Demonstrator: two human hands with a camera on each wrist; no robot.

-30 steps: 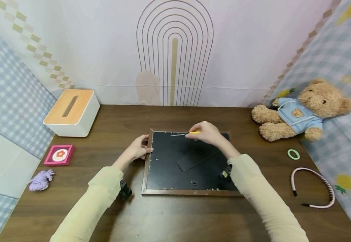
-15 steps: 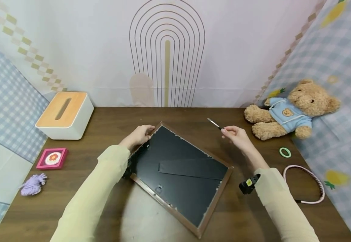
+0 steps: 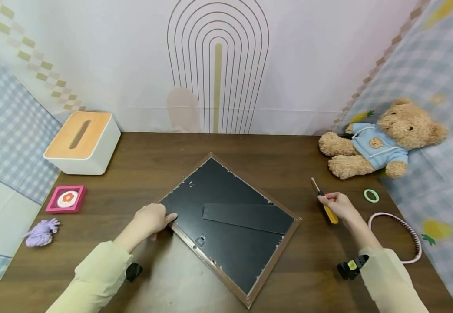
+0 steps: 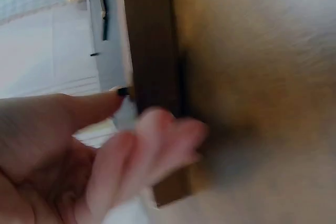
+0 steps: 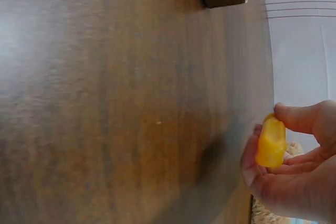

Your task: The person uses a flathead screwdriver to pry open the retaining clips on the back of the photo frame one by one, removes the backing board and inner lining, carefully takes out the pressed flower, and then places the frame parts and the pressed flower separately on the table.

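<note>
A picture frame [image 3: 246, 182] with a brown wooden border and black backing lies face down on the table, turned so that one corner points toward me. My left hand [image 3: 150, 219] holds its left corner, thumb on the back and fingers at the outer side. Those fingers are blurred beside the brown frame edge [image 4: 152, 40] in the left wrist view. To the right, my right hand [image 3: 339, 205] pinches a screwdriver [image 3: 329, 214] with a yellow and black handle, its metal shaft pointing away from me. The right wrist view shows the yellow handle end [image 5: 271, 142] between thumb and fingers.
At the left stand a tissue box [image 3: 83, 143], a pink square box [image 3: 66, 199] and a purple yarn bundle [image 3: 41, 233]. A teddy bear [image 3: 382, 139], a green ring [image 3: 371, 195] and a headband [image 3: 411, 234] lie at the right. Curtains hang behind and beside the table.
The picture frame has turned clockwise from square-on to a diagonal. My left hand has shifted along it toward me. The right hand has carried the screwdriver off the frame to the right.
</note>
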